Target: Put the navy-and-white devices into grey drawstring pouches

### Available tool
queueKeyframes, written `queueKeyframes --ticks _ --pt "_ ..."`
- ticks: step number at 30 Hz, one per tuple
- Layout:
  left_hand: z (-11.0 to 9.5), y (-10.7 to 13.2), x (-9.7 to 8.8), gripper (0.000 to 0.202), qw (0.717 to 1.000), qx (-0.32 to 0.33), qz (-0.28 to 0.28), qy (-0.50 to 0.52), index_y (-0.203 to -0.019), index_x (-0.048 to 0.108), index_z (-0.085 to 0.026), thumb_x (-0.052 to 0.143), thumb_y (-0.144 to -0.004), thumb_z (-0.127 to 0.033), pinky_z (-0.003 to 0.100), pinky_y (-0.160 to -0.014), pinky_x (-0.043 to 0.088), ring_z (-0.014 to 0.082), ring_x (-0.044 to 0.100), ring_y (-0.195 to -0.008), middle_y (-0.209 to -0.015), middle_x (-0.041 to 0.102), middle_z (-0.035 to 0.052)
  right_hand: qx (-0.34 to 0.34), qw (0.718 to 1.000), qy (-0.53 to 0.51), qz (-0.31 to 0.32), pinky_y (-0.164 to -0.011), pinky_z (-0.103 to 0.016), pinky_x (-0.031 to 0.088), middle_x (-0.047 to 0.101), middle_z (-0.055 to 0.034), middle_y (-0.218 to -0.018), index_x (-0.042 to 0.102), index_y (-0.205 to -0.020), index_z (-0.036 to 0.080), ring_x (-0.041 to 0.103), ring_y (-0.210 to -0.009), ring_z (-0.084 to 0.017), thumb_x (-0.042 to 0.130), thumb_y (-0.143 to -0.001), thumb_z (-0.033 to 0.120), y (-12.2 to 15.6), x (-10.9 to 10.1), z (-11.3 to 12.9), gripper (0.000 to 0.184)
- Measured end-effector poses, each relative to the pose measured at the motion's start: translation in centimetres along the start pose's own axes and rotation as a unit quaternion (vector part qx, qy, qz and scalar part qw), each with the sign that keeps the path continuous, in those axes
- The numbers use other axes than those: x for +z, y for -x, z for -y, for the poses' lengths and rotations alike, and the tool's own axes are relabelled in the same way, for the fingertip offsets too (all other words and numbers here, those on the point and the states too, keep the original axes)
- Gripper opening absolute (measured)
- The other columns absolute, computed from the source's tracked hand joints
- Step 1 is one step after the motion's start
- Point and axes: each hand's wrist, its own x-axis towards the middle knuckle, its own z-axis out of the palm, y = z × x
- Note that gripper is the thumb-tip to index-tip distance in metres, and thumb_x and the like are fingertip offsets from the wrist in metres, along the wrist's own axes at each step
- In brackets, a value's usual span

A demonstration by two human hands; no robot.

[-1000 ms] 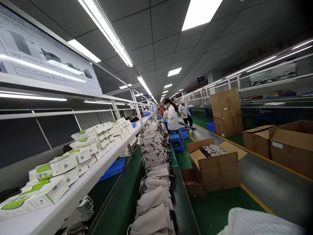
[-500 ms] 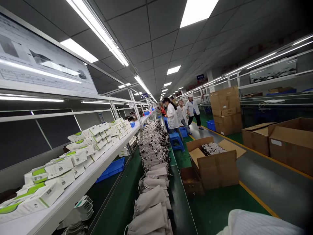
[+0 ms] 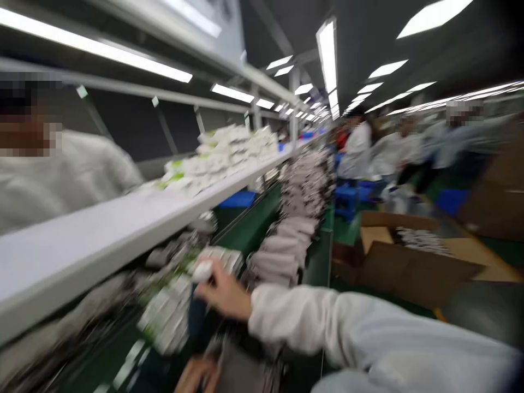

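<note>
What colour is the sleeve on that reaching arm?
White, as the sleeve shows in the head view.

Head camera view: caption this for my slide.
A hand grips a small white item near grey pouches on a green conveyor.

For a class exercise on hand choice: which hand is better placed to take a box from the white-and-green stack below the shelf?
Probably the right hand: it is beside the blurred stack, holding a small white item. The left hand sits lower, at the frame's edge.

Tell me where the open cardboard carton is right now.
In the head view, the open cardboard carton sits right of centre on the green floor, just right of the conveyor's stacked beige pouches, with a blue stool beyond it.
</note>
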Motion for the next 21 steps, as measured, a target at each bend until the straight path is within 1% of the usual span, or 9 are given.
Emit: queueKeyframes --ticks 2,5,8,10,13,16,18,19,21 --pt "0.2 4.1 -2.2 0.014 0.999 -0.034 0.000 -0.026 -0.068 0.068 -0.028 0.075 -0.075 -0.037 0.033 -0.073 0.054 0.0231 0.064 -0.086 -0.084 0.065 0.0019 -0.012 0.999 -0.037 0.021 -0.088 -0.032 0.048 0.052 -0.0058 -0.113 0.038 -0.137 0.022 0.053 -0.091 -0.017 0.059 -0.086 0.030 0.4 0.0 0.1 0.056" --pt "-0.5 6.7 -3.8 0.017 0.999 -0.011 -0.001 -0.037 -0.067 0.066 -0.022 0.069 -0.080 -0.033 0.030 -0.072 0.048 0.0184 0.057 -0.077 -0.078 0.056 0.0028 0.038 0.992 -0.086 0.086 -0.080 -0.029 0.049 0.051 -0.0049 -0.109 0.034 -0.141 0.024 0.054 -0.082 -0.014 0.055 -0.091 0.034 1.3 -0.4 -1.2 0.054" --pt "-1.5 6.6 -3.9 0.015 0.999 -0.010 -0.040 -0.020 -0.069 0.065 -0.020 0.069 -0.080 -0.031 0.027 -0.070 0.045 0.0165 0.054 -0.079 -0.083 0.054 0.0028 0.042 0.980 -0.096 0.169 -0.083 -0.030 0.050 0.056 -0.0054 -0.110 0.044 -0.135 0.023 0.058 -0.088 -0.015 0.054 -0.093 0.036 3.0 -0.2 -1.7 0.045" --pt "-2.2 6.1 -3.4 0.014 0.995 -0.009 -0.102 -0.009 -0.071 0.066 -0.020 0.070 -0.080 -0.031 0.026 -0.071 0.044 0.0165 0.055 -0.084 -0.091 0.055 0.0035 0.002 0.965 -0.074 0.250 -0.094 -0.033 0.047 0.060 -0.0069 -0.115 0.056 -0.125 0.020 0.060 -0.101 -0.018 0.047 -0.096 0.035 4.3 0.1 -1.5 0.033" --pt "-3.1 5.8 -2.8 0.015 0.982 -0.018 -0.188 0.020 -0.075 0.066 -0.020 0.072 -0.079 -0.033 0.024 -0.073 0.045 0.0170 0.056 -0.092 -0.099 0.057 0.0037 -0.003 0.946 0.016 0.325 -0.101 -0.035 0.043 0.063 -0.0097 -0.120 0.060 -0.124 0.018 0.058 -0.112 -0.021 0.042 -0.098 0.033 5.9 -0.4 -1.4 0.035" --pt "-3.5 6.2 -3.7 0.021 0.973 -0.077 -0.206 0.071 -0.075 0.064 -0.020 0.077 -0.074 -0.037 0.023 -0.070 0.047 0.0168 0.057 -0.091 -0.096 0.059 0.0024 0.047 0.928 0.089 0.360 -0.088 -0.031 0.047 0.067 -0.0070 -0.102 0.064 -0.106 0.018 0.060 -0.091 -0.018 0.040 -0.099 0.031 7.0 -3.8 -1.9 0.028" --pt "-3.5 6.7 -4.9 0.027 0.956 -0.155 -0.227 0.105 -0.076 0.063 -0.021 0.079 -0.071 -0.043 0.022 -0.056 0.044 0.0127 0.054 -0.071 -0.087 0.059 0.0002 0.070 0.921 0.074 0.375 -0.080 -0.029 0.047 0.064 -0.0032 -0.085 0.061 -0.086 0.019 0.057 -0.077 -0.015 0.035 -0.101 0.032 7.5 -7.2 -2.0 0.032" --pt "-3.6 6.8 -5.4 0.031 0.943 -0.191 -0.244 0.119 -0.077 0.063 -0.022 0.080 -0.069 -0.046 0.021 -0.046 0.038 0.0096 0.047 -0.058 -0.081 0.057 -0.0014 0.083 0.926 0.055 0.364 -0.077 -0.028 0.047 0.061 -0.0020 -0.080 0.058 -0.081 0.019 0.055 -0.073 -0.014 0.033 -0.102 0.033 7.7 -8.9 -1.9 0.035" --pt "-4.3 6.8 -5.8 0.039 0.930 -0.209 -0.263 0.147 -0.073 0.060 -0.022 0.083 -0.063 -0.052 0.021 -0.036 0.027 0.0059 0.034 -0.046 -0.074 0.055 -0.0034 0.081 0.947 0.026 0.308 -0.076 -0.027 0.047 0.059 -0.0025 -0.078 0.056 -0.080 0.019 0.055 -0.075 -0.014 0.034 -0.102 0.034 8.0 -11.2 -1.1 0.035"
